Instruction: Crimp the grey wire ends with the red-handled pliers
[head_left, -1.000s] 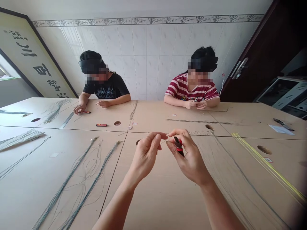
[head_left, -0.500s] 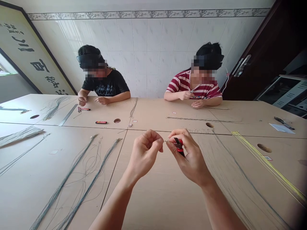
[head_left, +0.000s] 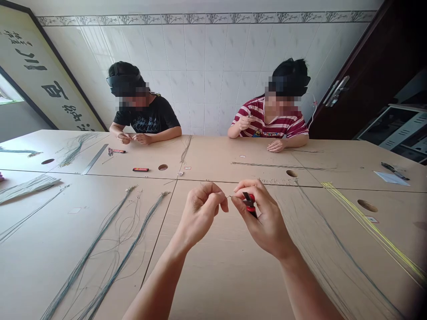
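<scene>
Over the middle of the table, my left hand (head_left: 202, 213) is closed in a pinch on a thin wire (head_left: 229, 197). Its short end shows in the small gap between my hands; the rest is too fine to follow. My right hand (head_left: 263, 218) is wrapped round a small red-and-black hand tool (head_left: 250, 205) that looks like pliers, partly hidden by the fingers. The right thumb and index fingertips meet at the wire's other end, close to the left fingertips.
Bundles of grey-green wires (head_left: 116, 262) lie left, yellow wires (head_left: 370, 226) right. Small metal pieces (head_left: 276, 182) lie near a table hole (head_left: 291, 174). Across the table (head_left: 213, 275) sit two people, in a black shirt (head_left: 153, 116) and a striped shirt (head_left: 290, 126). A ruler (head_left: 95, 159) lies far left.
My hands stay almost still, the left shifting very slightly. Across the table, the person in stripes has raised one hand; the person in black has brought both hands together.
</scene>
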Available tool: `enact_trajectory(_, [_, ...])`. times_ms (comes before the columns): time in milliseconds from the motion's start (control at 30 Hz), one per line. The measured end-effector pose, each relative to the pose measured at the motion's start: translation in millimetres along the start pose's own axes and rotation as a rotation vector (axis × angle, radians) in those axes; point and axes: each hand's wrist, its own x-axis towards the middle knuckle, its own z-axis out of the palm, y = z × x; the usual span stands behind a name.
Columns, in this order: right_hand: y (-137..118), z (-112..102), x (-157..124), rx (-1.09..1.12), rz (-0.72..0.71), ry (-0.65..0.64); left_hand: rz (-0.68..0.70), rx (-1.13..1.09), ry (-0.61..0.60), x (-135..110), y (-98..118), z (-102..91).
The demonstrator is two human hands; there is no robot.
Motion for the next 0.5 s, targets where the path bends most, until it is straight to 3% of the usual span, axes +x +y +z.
enact_trajectory(500, [0.3,-2.6,0.1,-0.042,-0.078,-0.049,-0.029,0.027,-0.050,0.7,1.3,0.4])
